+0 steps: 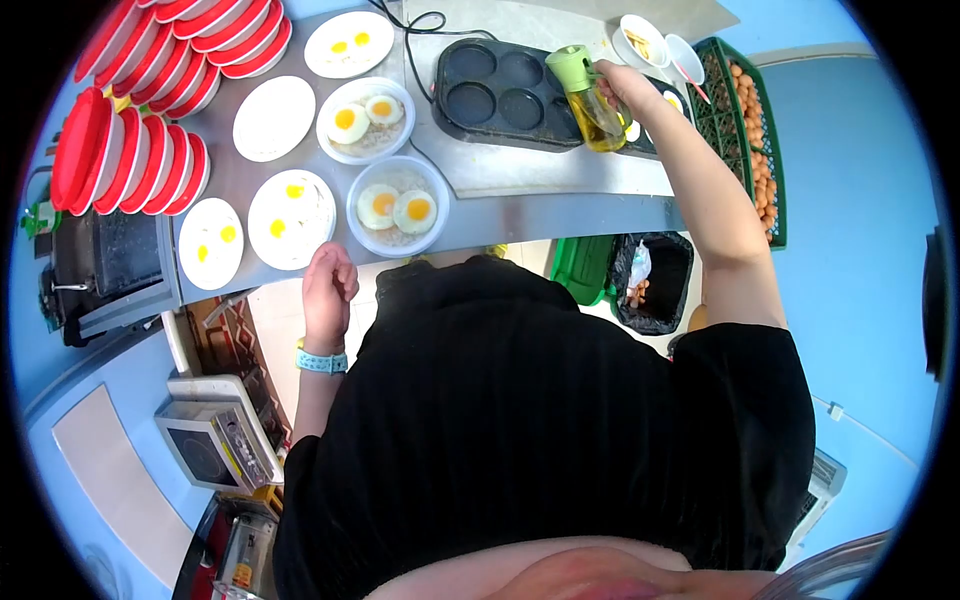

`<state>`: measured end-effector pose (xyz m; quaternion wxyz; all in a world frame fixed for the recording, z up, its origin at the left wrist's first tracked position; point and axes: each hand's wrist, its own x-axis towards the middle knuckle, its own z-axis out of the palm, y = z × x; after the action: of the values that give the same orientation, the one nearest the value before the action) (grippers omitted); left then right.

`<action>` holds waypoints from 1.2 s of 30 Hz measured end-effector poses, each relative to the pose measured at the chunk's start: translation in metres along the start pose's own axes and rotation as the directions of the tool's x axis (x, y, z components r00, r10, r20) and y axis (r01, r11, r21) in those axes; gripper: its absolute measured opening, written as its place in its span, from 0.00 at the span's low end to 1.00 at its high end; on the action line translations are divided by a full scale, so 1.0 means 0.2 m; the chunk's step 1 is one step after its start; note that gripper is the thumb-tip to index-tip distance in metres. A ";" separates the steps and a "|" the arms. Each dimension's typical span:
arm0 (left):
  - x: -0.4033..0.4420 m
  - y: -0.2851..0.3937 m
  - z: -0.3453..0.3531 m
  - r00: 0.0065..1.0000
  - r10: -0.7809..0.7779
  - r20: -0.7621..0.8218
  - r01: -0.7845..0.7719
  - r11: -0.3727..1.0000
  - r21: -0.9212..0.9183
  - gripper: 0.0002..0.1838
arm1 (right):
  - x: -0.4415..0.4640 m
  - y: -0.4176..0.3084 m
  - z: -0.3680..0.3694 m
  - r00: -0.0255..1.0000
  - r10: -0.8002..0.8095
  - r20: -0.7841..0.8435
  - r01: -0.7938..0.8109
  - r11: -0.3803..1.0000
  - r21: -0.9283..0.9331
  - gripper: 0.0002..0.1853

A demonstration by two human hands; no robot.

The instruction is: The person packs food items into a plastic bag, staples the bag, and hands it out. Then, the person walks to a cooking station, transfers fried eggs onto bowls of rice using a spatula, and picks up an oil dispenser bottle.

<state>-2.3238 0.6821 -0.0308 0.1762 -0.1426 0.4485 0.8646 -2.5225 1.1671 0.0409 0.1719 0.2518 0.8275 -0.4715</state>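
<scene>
My right hand (pixel 628 90) is wrapped round the handle of a glass oil bottle (pixel 598 122) with a light green top and yellow oil inside. The bottle is over the right part of a dark egg-frying pan (pixel 521 108) with round wells and partly hides it. To the right of the bottle, some egg white shows in the pan's wells. My left hand (pixel 329 285), fingers curled in and nothing visible in them, is at the counter's front edge. Closest to it are a white plate with eggs (pixel 291 220) and a bowl with two fried eggs (pixel 397 208).
Another bowl of eggs (pixel 365 122) and several plates stand on the left of the counter (pixel 480 222). Stacked red-and-white bowls (pixel 130 160) rise at far left. A green crate of eggs (pixel 757 150) is at right, below small white bowls (pixel 640 42). A bin (pixel 655 300) stands under the counter.
</scene>
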 end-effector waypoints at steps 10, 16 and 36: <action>0.02 0.00 -0.01 1.000 0.014 0.009 -0.014 1.000 0.017 0.09 | -0.06 -0.05 0.02 0.999 -0.019 0.027 0.022 0.994 -0.111 0.31; 0.01 0.00 -0.03 1.000 0.011 -0.006 -0.011 1.000 -0.003 0.09 | -0.21 -0.14 0.23 0.999 -0.032 0.026 0.037 0.977 -0.212 0.33; -0.03 0.01 -0.09 1.000 0.025 -0.015 -0.025 0.999 -0.022 0.10 | -0.15 -0.07 0.37 0.990 -0.002 0.139 0.050 0.939 -0.342 0.29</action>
<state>-2.3167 0.6651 -0.0373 0.1604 -0.1455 0.4418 0.8706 -2.5037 1.0896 0.0299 0.2633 0.1742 0.8866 -0.3380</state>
